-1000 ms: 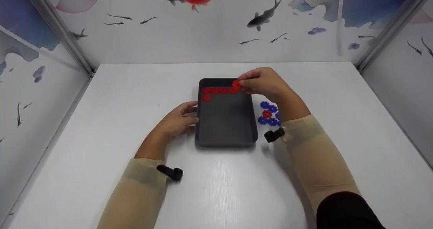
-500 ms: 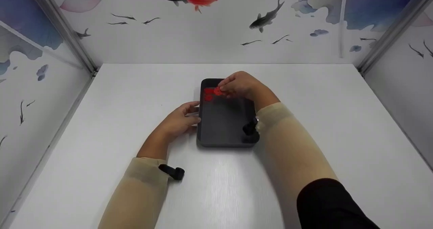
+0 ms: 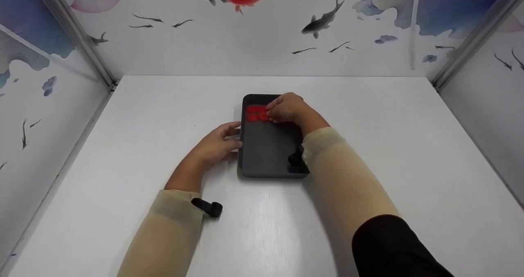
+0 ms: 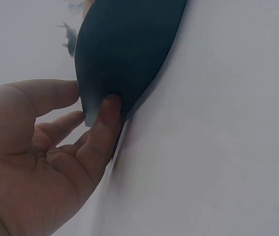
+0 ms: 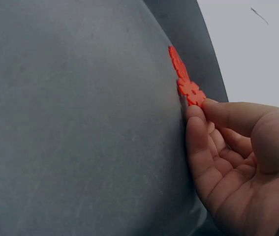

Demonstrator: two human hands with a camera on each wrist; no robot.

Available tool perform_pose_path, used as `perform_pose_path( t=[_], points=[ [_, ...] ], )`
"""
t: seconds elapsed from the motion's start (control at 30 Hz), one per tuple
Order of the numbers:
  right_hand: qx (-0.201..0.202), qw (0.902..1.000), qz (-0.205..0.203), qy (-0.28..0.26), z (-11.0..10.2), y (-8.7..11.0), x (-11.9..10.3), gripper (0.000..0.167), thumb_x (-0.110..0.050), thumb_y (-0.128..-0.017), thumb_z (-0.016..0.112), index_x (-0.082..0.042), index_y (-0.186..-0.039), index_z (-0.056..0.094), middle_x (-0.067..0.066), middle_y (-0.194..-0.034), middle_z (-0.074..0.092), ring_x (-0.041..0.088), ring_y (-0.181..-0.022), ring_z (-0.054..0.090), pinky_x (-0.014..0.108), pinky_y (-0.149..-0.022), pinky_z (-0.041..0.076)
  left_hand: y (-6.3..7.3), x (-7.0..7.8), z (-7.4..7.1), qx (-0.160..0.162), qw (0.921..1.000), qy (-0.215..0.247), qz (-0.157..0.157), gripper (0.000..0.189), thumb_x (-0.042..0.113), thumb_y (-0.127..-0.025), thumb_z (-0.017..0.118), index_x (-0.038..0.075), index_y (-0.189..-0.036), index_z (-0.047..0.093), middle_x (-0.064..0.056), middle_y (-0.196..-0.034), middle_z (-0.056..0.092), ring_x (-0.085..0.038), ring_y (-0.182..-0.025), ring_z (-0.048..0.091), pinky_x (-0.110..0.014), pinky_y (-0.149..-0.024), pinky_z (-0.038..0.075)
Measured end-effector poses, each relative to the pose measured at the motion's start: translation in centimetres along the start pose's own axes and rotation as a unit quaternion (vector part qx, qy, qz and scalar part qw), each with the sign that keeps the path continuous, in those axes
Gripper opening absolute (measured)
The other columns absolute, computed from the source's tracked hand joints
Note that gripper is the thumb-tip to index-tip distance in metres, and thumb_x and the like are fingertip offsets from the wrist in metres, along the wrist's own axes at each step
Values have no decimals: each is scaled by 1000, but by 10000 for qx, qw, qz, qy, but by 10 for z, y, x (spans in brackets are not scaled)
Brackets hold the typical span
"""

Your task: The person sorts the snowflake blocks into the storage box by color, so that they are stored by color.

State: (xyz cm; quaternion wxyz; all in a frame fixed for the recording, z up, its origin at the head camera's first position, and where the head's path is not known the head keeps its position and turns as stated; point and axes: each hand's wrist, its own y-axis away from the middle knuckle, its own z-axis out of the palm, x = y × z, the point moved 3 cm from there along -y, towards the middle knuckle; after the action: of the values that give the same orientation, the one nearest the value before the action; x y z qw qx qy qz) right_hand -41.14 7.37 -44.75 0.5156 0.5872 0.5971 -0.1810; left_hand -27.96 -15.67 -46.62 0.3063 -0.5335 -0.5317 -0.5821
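A dark grey rectangular tray (image 3: 262, 158) lies on the white table, with several red flower-shaped plastic discs (image 3: 252, 109) in its far left corner. My right hand (image 3: 286, 108) reaches into the tray and pinches one red flower-shaped disc (image 5: 193, 92) between thumb and fingertip. In the right wrist view this disc sits against another red disc (image 5: 176, 61). My left hand (image 3: 219, 144) rests with loosely spread fingers against the tray's left outer wall. In the left wrist view, the fingertips (image 4: 110, 104) touch that wall. The right hand covers part of the upper row.
White panels printed with fish (image 3: 321, 21) and plants stand behind and at both sides of the white table (image 3: 163, 105). The right sleeve (image 3: 348, 183) crosses the tray's right edge and hides the table beside it. Each wrist carries a small black camera (image 3: 213, 208).
My right hand has moved left and down into the tray, bringing the red disc beside the one in the second row. The blue discs right of the tray are now hidden. My left hand stays put.
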Motion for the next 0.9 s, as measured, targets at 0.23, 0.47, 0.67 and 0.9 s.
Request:
perform_pose_path(
  t=[0.23,0.47,0.67,0.9],
  points=[
    [128,9999,-13,91,-2,-2,1,17,-8,-96,77,-7,-113,80,7,-96,79,14,-79,74,28,-77,66,-1,0,0,-30,10000,-10,47,70,6,-101,65,19,-166,40,-9,-168,44,-28,-149,53,-47,-117,53],
    [313,9994,-90,106,-5,1,-4,17,-12,-97,76,-7,-113,80,9,-100,79,15,-83,76,30,-80,66,-1,0,0,-66,9999,73,98,70,5,-101,65,17,-165,40,-10,-168,44,-29,-152,51,-48,-119,51],
    [237,9978,-472,-394,-20,16,-22,30,-18,-98,77,-6,-126,75,15,-120,77,19,-97,78,41,-97,65,-1,0,0,-57,9999,123,86,71,4,-100,66,17,-166,40,-10,-168,44,-28,-151,52,-48,-119,52],
    [71,9945,-949,-430,-50,49,-30,35,-34,-101,76,-14,-129,74,13,-128,74,21,-106,75,42,-101,63,-1,-1,-2,-29,9998,189,-8,72,4,-100,66,19,-166,40,-9,-169,43,-27,-150,52,-47,-117,53]
  ],
)
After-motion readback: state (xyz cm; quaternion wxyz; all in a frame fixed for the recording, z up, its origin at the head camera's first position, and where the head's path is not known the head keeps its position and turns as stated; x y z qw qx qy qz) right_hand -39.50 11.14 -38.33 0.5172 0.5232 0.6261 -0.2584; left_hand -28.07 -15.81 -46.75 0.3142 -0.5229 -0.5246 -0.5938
